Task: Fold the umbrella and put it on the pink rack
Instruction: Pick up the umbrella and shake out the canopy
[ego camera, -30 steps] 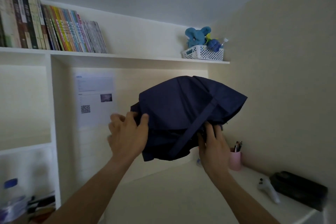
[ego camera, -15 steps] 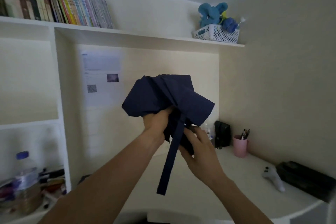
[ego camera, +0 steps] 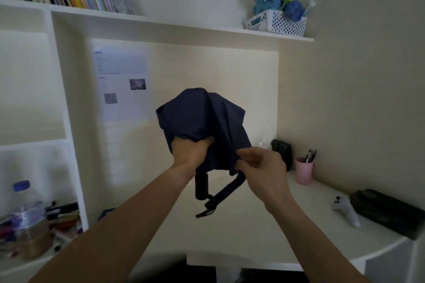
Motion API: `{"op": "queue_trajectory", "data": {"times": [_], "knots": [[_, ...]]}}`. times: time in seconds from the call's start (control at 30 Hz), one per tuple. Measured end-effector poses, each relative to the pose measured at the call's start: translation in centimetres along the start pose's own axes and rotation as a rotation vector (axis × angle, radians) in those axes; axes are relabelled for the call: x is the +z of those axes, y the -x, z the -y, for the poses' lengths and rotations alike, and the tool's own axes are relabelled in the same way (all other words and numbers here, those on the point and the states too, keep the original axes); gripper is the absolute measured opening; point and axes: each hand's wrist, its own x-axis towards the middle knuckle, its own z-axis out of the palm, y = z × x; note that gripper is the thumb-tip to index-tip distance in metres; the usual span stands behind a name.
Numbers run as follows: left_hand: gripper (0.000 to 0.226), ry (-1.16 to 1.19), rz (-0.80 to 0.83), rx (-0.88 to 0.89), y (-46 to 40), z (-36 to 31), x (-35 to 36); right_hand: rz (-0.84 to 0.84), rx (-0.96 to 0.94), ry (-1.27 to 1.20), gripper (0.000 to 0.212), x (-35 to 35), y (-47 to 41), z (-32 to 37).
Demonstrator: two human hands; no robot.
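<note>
A dark navy folding umbrella (ego camera: 202, 119) is held up in front of me over the desk, its cloth bunched and collapsed. Its black handle (ego camera: 201, 187) hangs below, and a strap (ego camera: 220, 195) dangles beside it. My left hand (ego camera: 192, 150) grips the bunched cloth around the shaft from the left. My right hand (ego camera: 259, 167) pinches a fold of the cloth at its lower right edge. No pink rack is in view.
A white desk (ego camera: 253, 236) lies below, with a pink pen cup (ego camera: 304, 173), a black case (ego camera: 386, 211) and a white controller (ego camera: 345, 210) on the right. A black pouch (ego camera: 281, 151) stands at the back. Bottles and clutter (ego camera: 30, 220) fill the left shelf. A basket with a blue toy (ego camera: 276, 22) sits above.
The canopy has been gathered from a wide spread into a tight bundle. My left hand moved in to grip its middle, my right hand moved to the cloth's edge, and the handle now shows.
</note>
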Motion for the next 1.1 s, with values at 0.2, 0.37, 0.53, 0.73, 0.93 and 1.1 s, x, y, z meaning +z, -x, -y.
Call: {"op": "queue_trajectory", "data": {"times": [0.2, 0.37, 0.53, 0.73, 0.93, 1.1], "knots": [[0.017, -0.736, 0.396, 0.239, -3.2, 5.1, -0.7, 0.127, 0.493, -0.418, 0.017, 2.5, 0.8, -5.9], [0.01, -1.131, 0.602, 0.306, -5.1, 11.9, 1.0, 0.1, 0.798, -0.641, 0.018, 7.5, 2.5, -12.6], [0.029, -1.284, 0.671, 0.32, -8.2, 19.1, 3.0, 0.001, 0.888, -0.678, 0.017, 10.9, 2.1, -17.1], [0.026, -1.311, 0.788, 0.221, -11.8, 25.1, 3.7, 0.058, 0.811, -0.613, 0.023, 12.4, -2.4, -18.0], [0.084, -1.065, 0.66, 0.155, -13.6, 25.7, 1.0, 0.202, 0.686, -0.551, 0.021, 13.5, -8.0, -16.1], [0.016, -0.662, 0.098, 0.316, -7.4, 21.9, -1.9, 0.235, 0.594, -0.441, 0.016, 13.9, -13.0, -13.3]]}}
